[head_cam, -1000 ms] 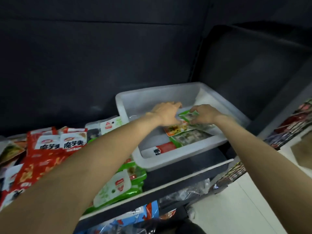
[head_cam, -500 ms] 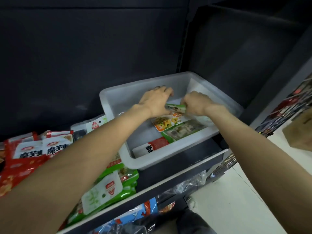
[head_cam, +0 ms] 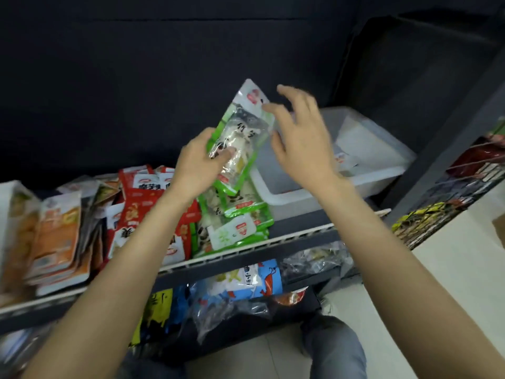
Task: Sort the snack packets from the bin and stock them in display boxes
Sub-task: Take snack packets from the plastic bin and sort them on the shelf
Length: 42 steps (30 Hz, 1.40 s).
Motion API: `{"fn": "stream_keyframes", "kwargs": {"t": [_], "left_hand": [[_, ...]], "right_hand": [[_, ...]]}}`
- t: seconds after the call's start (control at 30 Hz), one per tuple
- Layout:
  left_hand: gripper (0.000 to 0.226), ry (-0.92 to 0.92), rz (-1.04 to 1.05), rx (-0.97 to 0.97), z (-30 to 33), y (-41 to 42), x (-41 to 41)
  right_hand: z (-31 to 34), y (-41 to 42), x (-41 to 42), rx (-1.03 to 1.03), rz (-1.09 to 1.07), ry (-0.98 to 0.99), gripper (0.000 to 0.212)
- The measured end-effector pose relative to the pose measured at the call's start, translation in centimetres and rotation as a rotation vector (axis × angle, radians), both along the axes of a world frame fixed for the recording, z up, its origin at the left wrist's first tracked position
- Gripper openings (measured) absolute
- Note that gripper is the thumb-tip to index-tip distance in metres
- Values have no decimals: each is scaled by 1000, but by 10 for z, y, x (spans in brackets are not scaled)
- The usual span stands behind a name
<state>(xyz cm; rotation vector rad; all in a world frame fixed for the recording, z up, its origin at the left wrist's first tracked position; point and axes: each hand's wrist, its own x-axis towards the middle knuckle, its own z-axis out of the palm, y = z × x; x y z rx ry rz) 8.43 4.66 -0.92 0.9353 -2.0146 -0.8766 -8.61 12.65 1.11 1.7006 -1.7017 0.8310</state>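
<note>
- Packet first: a green-and-clear plastic snack packet (head_cam: 240,138) stood tilted in the air at about 12 o'clock from my view centre, above the shelf stock, pinched low down by my left hand (head_cam: 199,165) with thumb across its front.
- My right hand (head_cam: 300,138) hovered just beside the packet at its 3 o'clock, fingers spread and loosely bent, gripping nothing; whether a fingertip touched the top edge I could not tell.
- The translucent white plastic bin (head_cam: 382,170) sat at 2 o'clock on the dark metal shelf (head_cam: 273,239), with a few packets left inside, so I judged the sorting was unfinished.
- Stacked green packets (head_cam: 237,222) lay directly under the held one, red ones (head_cam: 142,214) at 9 o'clock, orange ones (head_cam: 54,236) farther left.
- I judged several groups were already stocked, this packet was not yet placed.
</note>
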Motion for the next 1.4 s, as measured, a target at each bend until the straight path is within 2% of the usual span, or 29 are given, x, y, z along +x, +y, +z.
{"fn": "stream_keyframes", "kwargs": {"t": [0.1, 0.2, 0.33, 0.37, 0.4, 0.5, 0.53, 0.73, 0.93, 1.03, 1.17, 1.27, 1.4], "left_hand": [[18, 169, 98, 333, -23, 15, 32], [26, 336, 111, 638, -36, 24, 38], [31, 445, 44, 856, -40, 30, 35], [33, 433, 21, 844, -42, 30, 32], [35, 329, 18, 744, -46, 30, 29], [42, -285, 48, 169, -65, 28, 26], [41, -414, 56, 34, -72, 29, 28], [47, -608, -21, -160, -89, 28, 37], [35, -448, 9, -69, -89, 21, 43], [34, -383, 17, -56, -87, 19, 42], [24, -232, 64, -140, -66, 20, 33], [18, -88, -18, -233, -37, 20, 14], [23, -73, -284, -298, -13, 3, -33]], "right_hand": [[-31, -3, 54, 215, 90, -53, 34], [-57, -12, 90, 421, 128, -12, 34], [-64, -10, 104, 612, 25, -4, 44], [-65, -7, 103, 646, -9, -13, 46], [-67, -6, 100, 685, -36, -11, 48], [-86, 0, 90, 776, -49, -3, 49], [-94, 3, 87, 774, -33, -21, 49], [-114, 17, 83, 639, 48, -66, 50], [-100, 24, 73, 575, 137, -38, 40], [-85, 30, 71, 528, 177, -100, 36], [-50, 41, 57, 339, 267, -223, 29], [-26, 40, 19, 284, 176, -213, 24], [-21, 14, -67, 495, -86, -267, 20]]}}
